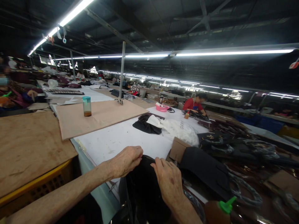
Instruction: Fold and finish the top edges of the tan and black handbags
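Observation:
A black leather-like bag (pixel 147 189) stands upright at the near edge of the white-topped table (pixel 109 137). My left hand (pixel 130 158) is closed, its fingertips pinching the bag's upper edge on the left. Over the right side of the same edge, my right hand (pixel 168 177) curls with its thumb and fingers gripping it. A short stretch of dark rim shows between the two hands. The inside of the bag is too dark to make out. Right of my right hand lies a flat black panel (pixel 205 171).
A bottle with a green nozzle (pixel 225 205) stands near right, beside dark bag pieces and wrapped handles. Farther off are white plastic wrapping (pixel 179 130), black cloth (pixel 146 124), a pink basket (pixel 162 107) and a drink bottle (pixel 87 106). A person in red (pixel 193 104) works across the table.

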`<state>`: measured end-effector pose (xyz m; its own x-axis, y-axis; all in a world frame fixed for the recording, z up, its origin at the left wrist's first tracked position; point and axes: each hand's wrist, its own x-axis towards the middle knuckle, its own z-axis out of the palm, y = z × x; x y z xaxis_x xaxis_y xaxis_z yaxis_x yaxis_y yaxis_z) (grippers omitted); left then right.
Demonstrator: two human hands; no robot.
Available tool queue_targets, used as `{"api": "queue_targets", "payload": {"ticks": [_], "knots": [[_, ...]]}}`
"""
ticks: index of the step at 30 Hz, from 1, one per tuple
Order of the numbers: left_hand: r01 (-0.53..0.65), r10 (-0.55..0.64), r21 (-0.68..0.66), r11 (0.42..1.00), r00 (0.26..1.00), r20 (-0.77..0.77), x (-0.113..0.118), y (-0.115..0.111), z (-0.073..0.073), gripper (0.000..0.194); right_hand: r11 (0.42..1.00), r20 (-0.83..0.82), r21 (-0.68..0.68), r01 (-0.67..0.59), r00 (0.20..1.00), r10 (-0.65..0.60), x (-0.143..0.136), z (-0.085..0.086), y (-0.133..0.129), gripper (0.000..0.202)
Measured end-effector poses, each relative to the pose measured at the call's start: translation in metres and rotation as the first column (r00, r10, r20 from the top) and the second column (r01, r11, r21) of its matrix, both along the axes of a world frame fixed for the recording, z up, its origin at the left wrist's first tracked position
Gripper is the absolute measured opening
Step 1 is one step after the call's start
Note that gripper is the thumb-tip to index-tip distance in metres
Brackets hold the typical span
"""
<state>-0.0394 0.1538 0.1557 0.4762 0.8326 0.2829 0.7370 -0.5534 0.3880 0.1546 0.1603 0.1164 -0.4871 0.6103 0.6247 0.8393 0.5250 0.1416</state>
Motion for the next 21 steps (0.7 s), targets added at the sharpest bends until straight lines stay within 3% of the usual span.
{"api": "queue_targets", "payload": {"ticks": [10,14,18,21], "knots": [[-0.044,0.044,0.029,0.999,0.999,-0.008,-0.001,-0.001,-0.002,0.01,0.999,-0.007,-0.017,-0.042,0.999,0.042,0.003,-0.002,0.002,0.014],[-0.004,0.005,0.006,1.0,0.996,-0.084,0.001,-0.003,0.004,0.006,0.999,0.009,-0.045,-0.027,1.0,0.027,0.003,-0.002,0.0,0.011],[0.009,-0.004,0.031,0.999,0.984,-0.178,0.007,-0.004,0.01,0.016,0.999,-0.01,-0.046,-0.027,1.0,0.027,0.003,-0.002,-0.001,0.01],[-0.002,0.017,0.059,0.998,0.966,-0.258,0.011,-0.004,0.011,0.008,0.998,-0.019,-0.05,-0.031,0.999,0.03,0.003,-0.002,-0.002,0.01]]}}
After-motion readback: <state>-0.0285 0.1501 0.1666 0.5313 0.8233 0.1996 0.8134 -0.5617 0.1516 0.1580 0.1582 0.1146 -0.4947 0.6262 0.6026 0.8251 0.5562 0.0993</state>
